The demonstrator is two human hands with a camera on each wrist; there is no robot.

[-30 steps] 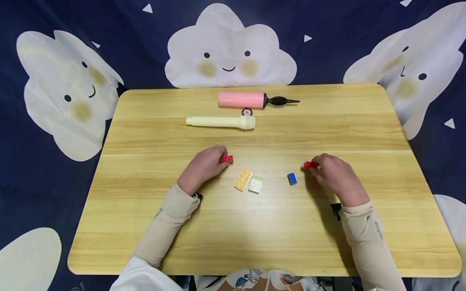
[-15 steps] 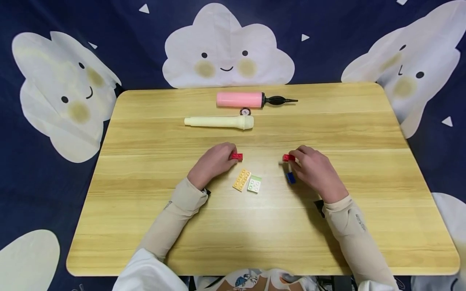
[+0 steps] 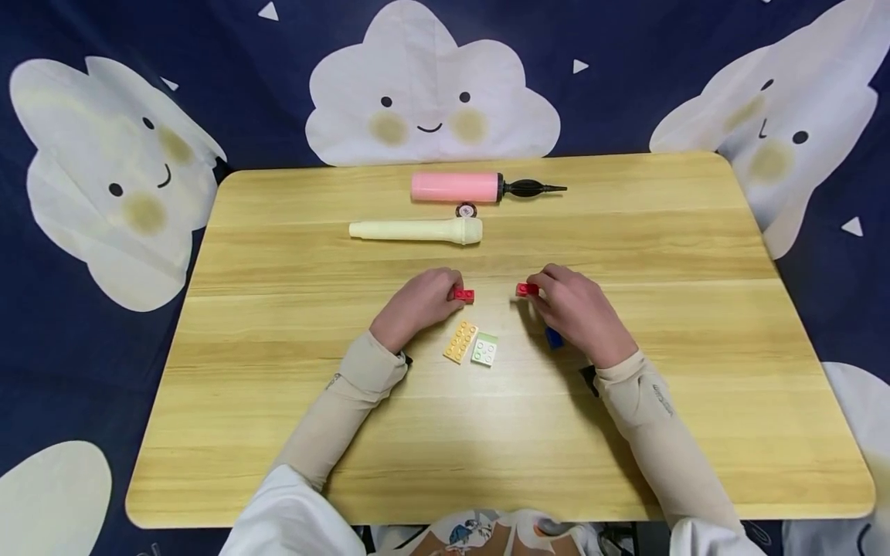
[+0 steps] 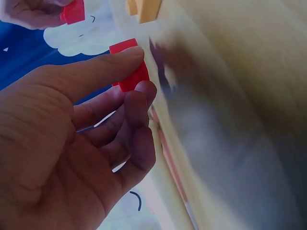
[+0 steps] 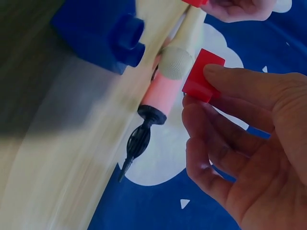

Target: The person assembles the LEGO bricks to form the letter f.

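Note:
In the head view my left hand pinches a small red building brick between thumb and fingers. My right hand pinches a second red brick facing it, with a gap between the two bricks. Both wrist views show the thumb pressed on the brick's side: the left-hand brick and the right-hand brick. Under the right hand a blue brick lies on the table, partly covered. Nearer me, between the hands, lie a yellow brick and a white-and-green brick, close together.
Toward the back of the wooden table lie a cream toy microphone and a pink hand pump with a black nozzle. A small dark round piece sits between them. Behind the table hangs a blue cloth with clouds.
Both hands have moved toward each other with their red bricks, the right one travelling farther, to the left and away from me. The right hand now partly covers the blue brick.

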